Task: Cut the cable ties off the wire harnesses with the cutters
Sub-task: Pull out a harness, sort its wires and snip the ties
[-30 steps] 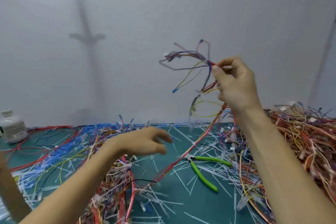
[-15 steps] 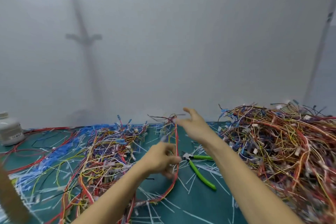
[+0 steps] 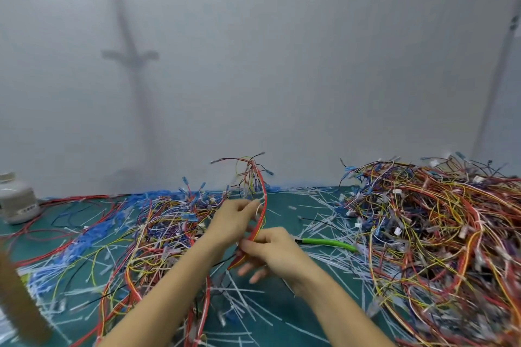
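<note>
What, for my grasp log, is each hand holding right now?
Left hand: pinches the red wire harness higher up.
Right hand: grips the same harness lower down; cutters lie unheld beside it.

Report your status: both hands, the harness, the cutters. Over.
Left hand and right hand both hold one red harness, upright. Cutters lie on the mat, not in hand. Big wire pile beside them, not covering.

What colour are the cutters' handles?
Bright green; the cutters show best in the head view.
</note>
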`<state>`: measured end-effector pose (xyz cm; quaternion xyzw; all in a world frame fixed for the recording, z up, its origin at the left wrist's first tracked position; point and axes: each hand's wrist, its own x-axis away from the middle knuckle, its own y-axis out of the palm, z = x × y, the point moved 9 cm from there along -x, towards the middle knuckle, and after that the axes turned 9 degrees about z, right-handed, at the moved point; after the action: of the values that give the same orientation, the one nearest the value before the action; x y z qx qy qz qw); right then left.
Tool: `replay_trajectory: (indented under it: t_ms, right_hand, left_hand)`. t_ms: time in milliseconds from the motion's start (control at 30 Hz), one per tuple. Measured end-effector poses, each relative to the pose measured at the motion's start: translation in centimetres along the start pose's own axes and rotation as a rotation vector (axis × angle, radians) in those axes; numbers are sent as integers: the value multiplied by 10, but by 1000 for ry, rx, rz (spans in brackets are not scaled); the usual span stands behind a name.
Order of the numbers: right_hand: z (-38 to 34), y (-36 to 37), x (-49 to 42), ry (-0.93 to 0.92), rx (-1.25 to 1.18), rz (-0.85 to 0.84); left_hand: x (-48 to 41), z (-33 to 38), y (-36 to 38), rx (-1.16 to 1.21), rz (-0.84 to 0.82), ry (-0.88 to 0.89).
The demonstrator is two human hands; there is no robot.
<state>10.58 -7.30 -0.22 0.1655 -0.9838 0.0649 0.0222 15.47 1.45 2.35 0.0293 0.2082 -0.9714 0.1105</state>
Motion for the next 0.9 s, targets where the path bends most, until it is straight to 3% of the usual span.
replay_trajectory:
  t_ms: [100, 267, 433, 567, 667, 700, 800, 900]
  right_hand:
    - [-15, -4, 1, -81, 37, 21]
    - [-44, -40, -1, -187, 33, 286]
    - [-60, -72, 4, -303, 133, 509]
    - [-58, -78, 5, -267, 148, 549]
    - [-47, -83, 5, -200, 145, 577]
    - [-45, -84, 5, -190, 122, 566]
    - [-42, -74, 2, -167, -7, 459]
    - [-41, -63, -2, -179, -40, 387]
  left_hand:
    - [7, -22, -11, -340, -174, -66]
    - [18, -36, -25, -1064, -355, 114]
    - [21, -44, -47, -1334, -297, 142]
    - [28, -44, -54, -1412, -202, 198]
    - [27, -43, -61, -1346, -177, 173]
    - [26, -41, -62, -1207, -203, 148]
    - [38, -29, -46, -468, -440, -55]
    - [64, -2, -18, -207, -717, -44]
